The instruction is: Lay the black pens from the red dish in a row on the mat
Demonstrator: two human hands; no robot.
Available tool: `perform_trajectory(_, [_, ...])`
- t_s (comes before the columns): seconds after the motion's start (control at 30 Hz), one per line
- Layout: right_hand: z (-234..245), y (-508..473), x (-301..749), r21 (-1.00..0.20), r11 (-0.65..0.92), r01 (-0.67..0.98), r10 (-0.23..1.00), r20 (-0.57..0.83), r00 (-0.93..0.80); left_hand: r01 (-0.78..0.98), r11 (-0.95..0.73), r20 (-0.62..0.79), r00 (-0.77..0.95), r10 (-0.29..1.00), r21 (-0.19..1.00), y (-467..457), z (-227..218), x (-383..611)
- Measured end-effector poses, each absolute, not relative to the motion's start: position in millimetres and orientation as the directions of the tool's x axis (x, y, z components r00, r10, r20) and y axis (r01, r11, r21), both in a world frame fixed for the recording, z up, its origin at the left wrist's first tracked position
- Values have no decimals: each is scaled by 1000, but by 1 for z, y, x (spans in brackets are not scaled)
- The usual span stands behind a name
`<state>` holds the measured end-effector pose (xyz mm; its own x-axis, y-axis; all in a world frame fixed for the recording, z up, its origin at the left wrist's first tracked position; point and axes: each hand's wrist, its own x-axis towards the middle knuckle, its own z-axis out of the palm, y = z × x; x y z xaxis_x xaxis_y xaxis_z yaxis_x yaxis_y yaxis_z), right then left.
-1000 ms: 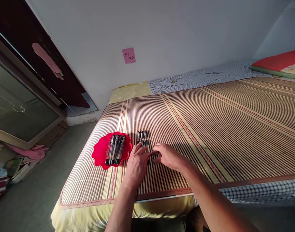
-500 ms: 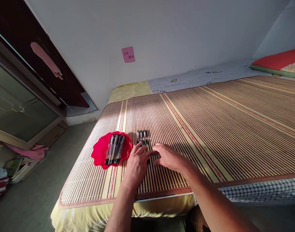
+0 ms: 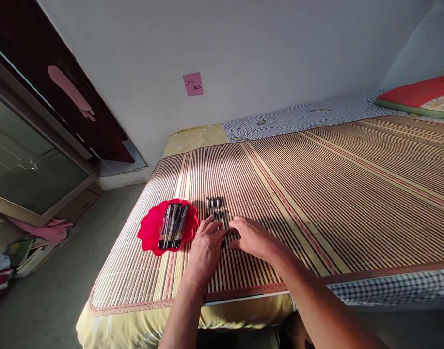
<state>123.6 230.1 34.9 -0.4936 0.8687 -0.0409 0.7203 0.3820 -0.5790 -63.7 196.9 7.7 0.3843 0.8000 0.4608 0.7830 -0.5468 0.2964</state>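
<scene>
Several uncapped-looking black pens [image 3: 218, 214] lie side by side on the bamboo mat [image 3: 265, 213], partly hidden under my hands. Three black pen caps [image 3: 213, 201] form a short row just beyond them. My left hand [image 3: 206, 241] lies over the pens from the left, its thumb and fingers closed at the right-hand pen. From the right, my right hand [image 3: 245, 233] reaches to that same pen with curled fingers; its fingertips almost meet my left thumb. Left of my hands, a red scalloped plate [image 3: 148, 229] bears a bundle of capped clear-barrelled pens [image 3: 173, 225].
The mat covers a bed with a yellow sheet [image 3: 240, 312] hanging at its near edge. A pink paper note [image 3: 193, 84] is stuck to the wall behind. A red folded cushion or quilt [image 3: 414, 91] lies at the far right. A glass-fronted cabinet [image 3: 29, 160] stands left.
Both hands stay at the pens, with only very slight finger movement. The view has tilted a little; the plate and caps have not moved on the mat.
</scene>
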Motion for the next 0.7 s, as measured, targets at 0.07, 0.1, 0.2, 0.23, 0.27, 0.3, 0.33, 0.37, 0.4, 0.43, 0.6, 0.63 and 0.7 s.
perform_trajectory(0.07, [34, 230, 124, -586, 385, 713, 867, -37, -498, 776, -554, 466, 388, 796, 301, 197, 7, -64])
perform_trajectory(0.1, [34, 230, 124, -589, 387, 709, 866, -31, -499, 772, -556, 467, 387, 795, 307, 197, 7, -64])
perform_trajectory(0.2, [31, 231, 125, -601, 397, 693, 866, -5, -500, 765, -548, 457, 374, 807, 340, 197, 7, -65])
perform_trajectory(0.23, [31, 231, 126, -609, 398, 686, 866, 3, -500, 765, -540, 453, 366, 813, 351, 196, 7, -66])
perform_trajectory(0.27, [30, 232, 126, -617, 398, 679, 866, 8, -500, 766, -532, 449, 357, 819, 361, 196, 6, -66])
perform_trajectory(0.3, [29, 232, 126, -626, 395, 672, 866, 11, -499, 769, -523, 446, 347, 825, 368, 196, 6, -67])
perform_trajectory(0.33, [29, 232, 126, -635, 391, 666, 867, 10, -499, 773, -513, 444, 337, 830, 373, 195, 6, -67])
perform_trajectory(0.37, [29, 232, 126, -640, 386, 665, 868, 7, -497, 778, -504, 442, 327, 835, 376, 195, 5, -68])
perform_trajectory(0.4, [29, 232, 127, -642, 382, 665, 868, 3, -496, 783, -496, 440, 321, 839, 376, 195, 5, -68])
perform_trajectory(0.43, [29, 232, 127, -641, 380, 666, 869, 1, -495, 786, -493, 440, 318, 840, 374, 195, 5, -68])
perform_trajectory(0.6, [31, 231, 127, -638, 385, 667, 866, 1, -500, 773, -523, 455, 344, 822, 360, 195, 6, -67])
perform_trajectory(0.63, [32, 231, 127, -639, 385, 666, 866, -1, -500, 768, -530, 457, 350, 818, 359, 194, 7, -67])
perform_trajectory(0.7, [32, 230, 127, -643, 384, 662, 864, -2, -504, 765, -536, 459, 356, 814, 357, 194, 7, -66])
